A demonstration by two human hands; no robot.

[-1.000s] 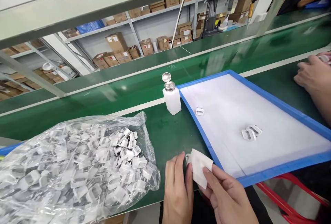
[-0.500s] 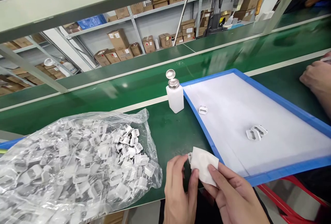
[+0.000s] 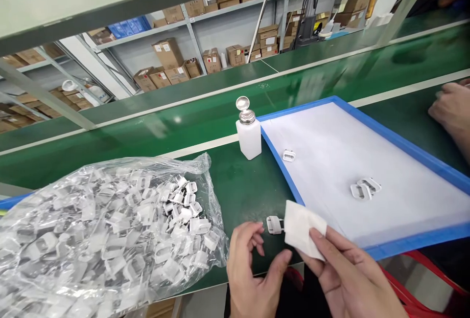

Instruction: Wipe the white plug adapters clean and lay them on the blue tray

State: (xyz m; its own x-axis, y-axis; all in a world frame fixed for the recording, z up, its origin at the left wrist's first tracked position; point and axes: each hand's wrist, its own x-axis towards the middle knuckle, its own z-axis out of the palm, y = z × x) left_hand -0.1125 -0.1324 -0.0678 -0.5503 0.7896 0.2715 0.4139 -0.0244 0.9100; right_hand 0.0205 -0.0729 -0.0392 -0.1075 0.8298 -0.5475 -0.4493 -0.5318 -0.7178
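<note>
Head view: my right hand [image 3: 348, 279] has its grip clamped on a white wipe [image 3: 304, 229], thumb on top, with a small white plastic clip [image 3: 273, 224] sticking out from the wipe's left edge. My left hand [image 3: 253, 271] is just beside it, fingers apart and curled, holding nothing. Both sit over the green bench [image 3: 246, 186]. To the left lies a clear bag of clips [image 3: 106, 230]; ahead, a white pump bottle [image 3: 248, 129] stands touching the blue-rimmed tray [image 3: 404, 249], which holds loose clips [image 3: 364, 188]. Another person's hand [image 3: 450, 110] is at far right.
</note>
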